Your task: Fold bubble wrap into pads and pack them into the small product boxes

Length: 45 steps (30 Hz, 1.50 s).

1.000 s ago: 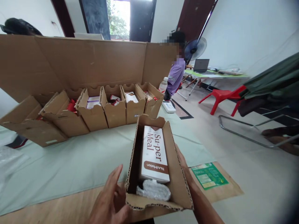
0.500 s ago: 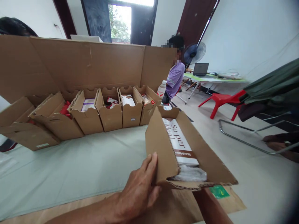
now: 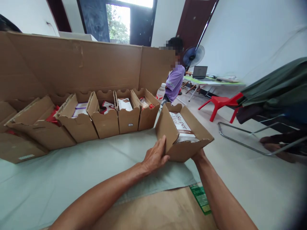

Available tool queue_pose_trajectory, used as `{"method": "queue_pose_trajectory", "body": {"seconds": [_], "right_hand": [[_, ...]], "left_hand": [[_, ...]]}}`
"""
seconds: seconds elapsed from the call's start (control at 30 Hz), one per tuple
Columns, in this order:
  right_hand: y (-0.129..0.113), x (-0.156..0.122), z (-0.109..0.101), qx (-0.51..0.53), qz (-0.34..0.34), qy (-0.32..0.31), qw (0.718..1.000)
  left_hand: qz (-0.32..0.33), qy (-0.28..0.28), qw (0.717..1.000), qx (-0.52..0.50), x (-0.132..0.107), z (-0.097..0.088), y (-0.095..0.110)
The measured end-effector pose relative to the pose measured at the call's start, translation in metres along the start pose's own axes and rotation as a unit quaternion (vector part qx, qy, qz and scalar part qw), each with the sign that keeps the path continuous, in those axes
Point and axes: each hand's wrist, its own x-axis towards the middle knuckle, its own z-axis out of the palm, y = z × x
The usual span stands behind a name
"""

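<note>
An open-topped cardboard box [image 3: 185, 150] is held at the right end of the cloth-covered table. Inside it lie a white pack printed "Super Meal" [image 3: 180, 123] and a clear plastic-wrapped item partly hidden by the front wall. My left hand [image 3: 155, 156] presses against the box's left side, fingers along the cardboard. Under the lower right side is my right hand [image 3: 199, 154], its fingers mostly hidden behind the box. To the left, a row of several similar cardboard boxes [image 3: 106, 126] holds packaged goods.
A tall cardboard panel [image 3: 103, 65] stands behind the row. Pale green cloth [image 3: 100, 166] covers the table, with brown paper [image 3: 153, 210] at the near edge. A plastic bottle [image 3: 161, 92], a seated person in purple [image 3: 176, 80] and a red stool [image 3: 217, 103] are beyond.
The held box has moved away from me, toward the right end of the row, and more of its front wall shows. Both forearms now reach further forward. The view has shifted slightly right.
</note>
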Motion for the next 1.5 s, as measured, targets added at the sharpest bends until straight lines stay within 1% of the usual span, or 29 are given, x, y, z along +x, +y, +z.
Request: {"method": "queue_pose_trajectory", "body": {"seconds": [0.07, 0.13, 0.17, 0.23, 0.3, 0.33, 0.4, 0.43, 0.5, 0.57, 0.6, 0.67, 0.77, 0.83, 0.9, 1.0, 1.1, 1.17, 1.27, 1.5], "right_hand": [[0.001, -0.011, -0.008, 0.009, -0.005, 0.026, 1.000], [-0.001, -0.031, -0.018, 0.001, -0.006, 0.029, 1.000], [-0.003, -0.044, -0.024, -0.015, -0.004, 0.014, 1.000], [-0.007, -0.067, -0.033, -0.072, -0.002, -0.037, 0.997], [-0.009, -0.083, -0.036, -0.138, 0.001, -0.086, 0.987], [-0.008, -0.087, -0.036, -0.163, 0.004, -0.099, 0.982], [-0.004, -0.088, -0.033, -0.204, 0.020, -0.101, 0.973], [-0.002, -0.087, -0.031, -0.222, 0.030, -0.095, 0.970], [0.005, -0.082, -0.027, -0.251, 0.044, -0.081, 0.964], [0.010, -0.080, -0.026, -0.267, 0.046, -0.079, 0.959], [0.011, -0.079, -0.026, -0.269, 0.043, -0.082, 0.959], [0.013, -0.079, -0.027, -0.270, 0.036, -0.087, 0.958], [0.011, -0.076, -0.030, -0.264, 0.033, -0.098, 0.959], [0.008, -0.072, -0.031, -0.259, 0.030, -0.112, 0.959], [0.005, -0.066, -0.032, -0.256, 0.025, -0.126, 0.958], [0.001, -0.053, -0.032, -0.247, 0.025, -0.146, 0.958], [-0.003, -0.035, -0.029, -0.231, 0.024, -0.167, 0.958], [-0.005, -0.020, -0.026, -0.227, 0.021, -0.176, 0.958], [-0.003, 0.006, -0.018, -0.231, 0.016, -0.173, 0.957], [0.016, 0.073, 0.012, -0.239, 0.029, -0.147, 0.959]], "left_hand": [[0.004, -0.008, 1.000, 0.002, -0.008, 0.001, -0.011], [0.017, 0.000, 0.999, 0.028, -0.021, 0.001, -0.022], [0.021, 0.008, 0.999, 0.049, -0.027, 0.001, -0.027], [0.023, 0.026, 0.995, 0.094, -0.036, 0.002, -0.034], [0.020, 0.038, 0.991, 0.127, -0.037, -0.001, -0.037], [0.022, 0.049, 0.989, 0.137, -0.035, -0.004, -0.037], [0.035, 0.088, 0.984, 0.149, -0.022, -0.015, -0.031], [0.045, 0.114, 0.980, 0.154, -0.013, -0.025, -0.027], [0.058, 0.168, 0.970, 0.167, 0.008, -0.048, -0.014], [0.045, 0.197, 0.960, 0.193, 0.033, -0.074, 0.000], [0.029, 0.196, 0.955, 0.219, 0.045, -0.086, 0.007], [-0.013, 0.175, 0.943, 0.281, 0.067, -0.105, 0.018], [-0.073, 0.136, 0.917, 0.368, 0.092, -0.121, 0.030], [-0.095, 0.116, 0.905, 0.399, 0.102, -0.127, 0.035], [-0.110, 0.105, 0.900, 0.408, 0.106, -0.132, 0.041], [-0.127, 0.098, 0.895, 0.416, 0.107, -0.136, 0.050], [-0.129, 0.094, 0.892, 0.423, 0.103, -0.134, 0.056], [-0.126, 0.094, 0.890, 0.428, 0.101, -0.131, 0.057], [-0.125, 0.097, 0.887, 0.435, 0.098, -0.127, 0.056], [-0.124, 0.103, 0.881, 0.444, 0.103, -0.127, 0.053]]}}
